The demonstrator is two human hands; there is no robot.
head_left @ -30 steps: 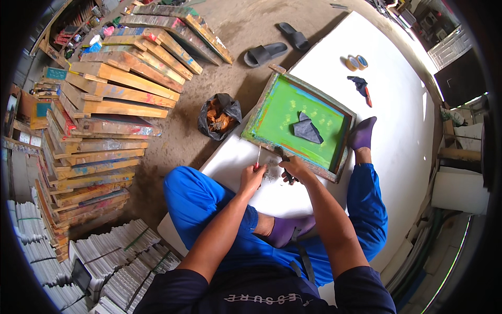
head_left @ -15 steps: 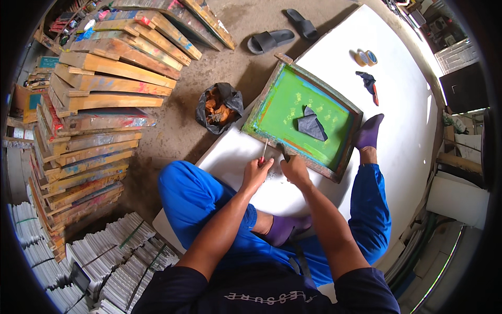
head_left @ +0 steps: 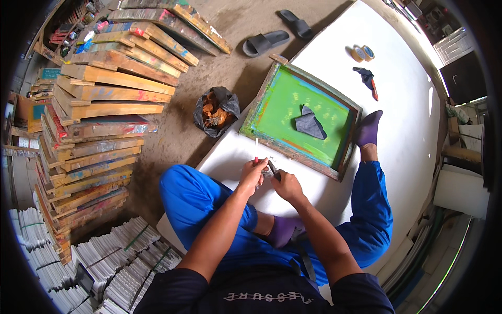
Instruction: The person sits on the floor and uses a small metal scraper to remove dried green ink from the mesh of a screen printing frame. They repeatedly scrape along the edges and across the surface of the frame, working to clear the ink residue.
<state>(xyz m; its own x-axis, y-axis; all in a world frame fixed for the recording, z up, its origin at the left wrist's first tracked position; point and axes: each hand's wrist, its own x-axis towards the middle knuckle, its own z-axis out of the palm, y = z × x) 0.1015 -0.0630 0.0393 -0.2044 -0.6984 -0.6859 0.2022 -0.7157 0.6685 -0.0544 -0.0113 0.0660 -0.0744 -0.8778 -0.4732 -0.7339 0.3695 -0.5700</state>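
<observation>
My left hand (head_left: pixel 252 175) is closed on a screwdriver (head_left: pixel 256 150) with a red handle and a thin pale shaft that points away from me. Close beside it, my right hand (head_left: pixel 287 184) grips a dark tool (head_left: pixel 273 168), whose tip reaches to the fingers of my left hand; its exact kind is too small to tell. Just beyond both hands lies a wooden-framed printing screen (head_left: pixel 285 148) with green mesh and pale yellow marks. A folded dark cloth (head_left: pixel 311 126) rests on the mesh. Tiny bits (head_left: pixel 272 158) lie on the white table between my hands and the frame.
Rolls of tape (head_left: pixel 362 53) and a dark cloth with an orange-handled tool (head_left: pixel 368 82) lie on the white table (head_left: pixel 405 125). A black bag of brown scraps (head_left: pixel 213 111) and sandals (head_left: pixel 265 43) are on the floor. Wooden frames (head_left: pixel 115 94) and paper stacks (head_left: pixel 112 256) stand left.
My right hand has moved left and slightly nearer to me, bringing the dark tool against my left hand. The screwdriver has shifted left and a little nearer to me.
</observation>
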